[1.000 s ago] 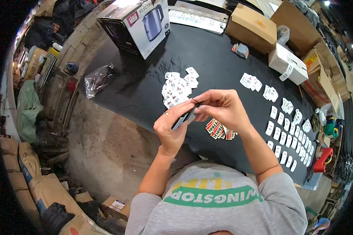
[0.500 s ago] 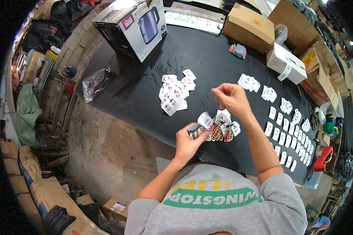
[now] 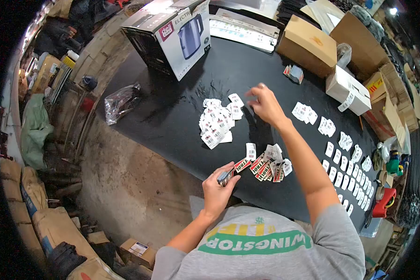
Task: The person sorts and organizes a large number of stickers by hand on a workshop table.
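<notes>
- Left hand (image 3: 216, 190): thumb and fingers closed around a small dark stack (image 3: 226, 177), held at the near edge of the worktop (image 3: 165, 135).
- Right hand (image 3: 266, 106): raised over the worktop, palm down, fingers partly bent, just beside the white tag pile (image 3: 214, 125). Motion blur obscures the fingertips; whether they are apart or pinched on something cannot be told.
- Central group: printed red cards (image 3: 264, 170) lie overlapping beyond the left hand, with loose white tags (image 3: 273, 152) partly over them; a single white tag (image 3: 251, 151) lies at their left side.
- Right side of the worktop: separate white tags (image 3: 338, 179) stand in spaced rows, with small tag clusters (image 3: 304, 113) farther off.
- Periphery: a kettle box (image 3: 184, 46), crumpled clear plastic (image 3: 121, 103), and an open white carton (image 3: 348, 90).
- Step in hand, as judged: the left hand steadies the dark stack while the right hand works at the edge of the white tag pile.
- Demand of the next move, as judged: a light fingertip pinch to part one thin tag from its overlapping neighbours, with the dark stack kept squared and its loose edges confined by the left hand.
</notes>
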The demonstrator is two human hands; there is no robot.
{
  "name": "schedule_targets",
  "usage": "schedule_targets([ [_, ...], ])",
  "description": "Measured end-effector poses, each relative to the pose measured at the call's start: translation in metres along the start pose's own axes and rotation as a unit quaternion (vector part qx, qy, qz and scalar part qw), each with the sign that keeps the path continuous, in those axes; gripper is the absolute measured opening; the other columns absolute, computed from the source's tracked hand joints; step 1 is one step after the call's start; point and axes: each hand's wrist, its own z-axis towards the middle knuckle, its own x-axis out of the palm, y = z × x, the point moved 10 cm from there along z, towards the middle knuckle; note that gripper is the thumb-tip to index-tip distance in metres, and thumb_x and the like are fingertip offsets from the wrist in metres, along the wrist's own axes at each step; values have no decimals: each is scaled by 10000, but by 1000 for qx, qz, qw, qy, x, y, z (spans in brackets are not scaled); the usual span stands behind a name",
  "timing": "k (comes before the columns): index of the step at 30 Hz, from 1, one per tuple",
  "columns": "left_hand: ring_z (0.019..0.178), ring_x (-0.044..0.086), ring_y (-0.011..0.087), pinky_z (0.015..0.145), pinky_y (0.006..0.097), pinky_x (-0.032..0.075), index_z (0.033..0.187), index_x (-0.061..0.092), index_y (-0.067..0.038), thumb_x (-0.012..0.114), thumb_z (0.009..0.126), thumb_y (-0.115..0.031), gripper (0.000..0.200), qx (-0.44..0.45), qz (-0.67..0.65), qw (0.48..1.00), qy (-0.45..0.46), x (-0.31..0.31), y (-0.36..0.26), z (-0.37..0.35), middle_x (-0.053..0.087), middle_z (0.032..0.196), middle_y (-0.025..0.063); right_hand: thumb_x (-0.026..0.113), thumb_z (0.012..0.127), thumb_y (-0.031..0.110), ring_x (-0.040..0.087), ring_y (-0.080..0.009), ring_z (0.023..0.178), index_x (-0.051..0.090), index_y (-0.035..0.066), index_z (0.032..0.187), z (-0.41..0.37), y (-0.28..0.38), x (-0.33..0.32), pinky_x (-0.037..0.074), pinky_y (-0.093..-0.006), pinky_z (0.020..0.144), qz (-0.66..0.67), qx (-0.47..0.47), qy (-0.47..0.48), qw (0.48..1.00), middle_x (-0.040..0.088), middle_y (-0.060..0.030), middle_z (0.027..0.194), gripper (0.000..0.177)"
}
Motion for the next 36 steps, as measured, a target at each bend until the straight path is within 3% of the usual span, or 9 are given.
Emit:
schedule_targets([
  [1,822,652,99,759,244,509,1013,673,16,741,753,-37,274,1,1,1000,-3,-2,-1,1,711,947,77,723,725,102,585,-300,863,640,-6,966,13,6,3,496,-368,705,3,-49,-24,999,558,-179,957,277],
  [3,814,642,79,733,235,514,1005,671,20,738,771,-48,252,-139,-72,987,46,5,21,0,708,937,73,725,710,101,576,-335,873,643,1,951,36,2,20,484,-389,754,32,-38,10,999,553,-188,976,274],
  [11,820,635,76,719,219,525,978,662,30,720,787,-12,205,-137,-83,985,59,8,28,0,700,922,73,772,668,187,529,-336,1004,652,71,911,60,5,66,447,-404,843,-27,-86,216,972,561,-157,979,295],
  [15,854,647,110,758,239,540,994,648,42,708,790,8,215,-144,-123,980,54,10,31,3,694,949,103,763,680,210,522,-312,911,613,58,892,59,3,68,441,-397,771,-42,-97,212,972,546,-139,926,301],
  [21,869,650,115,762,241,541,986,647,43,707,789,12,209,-138,-128,981,53,11,27,6,692,956,105,770,678,219,535,-318,1024,645,89,872,56,-8,53,420,-451,830,-104,-30,186,977,595,-131,990,265],
  [24,866,653,121,761,242,542,982,647,43,706,786,16,206,-122,-119,984,49,8,23,7,692,956,107,746,702,190,540,-319,1011,644,79,833,48,-33,47,409,-445,836,-47,74,215,973,607,-143,1020,200],
  [27,859,657,126,761,242,541,977,647,44,708,781,19,207,-131,-118,983,44,6,26,7,693,947,108,722,720,160,544,-327,998,650,68,802,47,-24,37,403,-451,843,-63,41,170,983,614,-163,1019,143],
  [29,858,658,129,755,243,544,978,646,42,709,782,17,207,-125,-130,983,40,6,29,8,693,945,110,705,716,128,548,-329,984,665,73,801,53,-1,30,412,-444,837,-27,-51,83,995,609,-158,975,109],
  [36,840,675,168,725,254,554,1004,620,64,699,803,-3,226,-153,-222,962,35,2,22,12,687,950,145,739,654,158,546,-328,991,681,80,802,58,40,62,434,-436,813,-77,-120,137,980,582,-137,935,177],
])
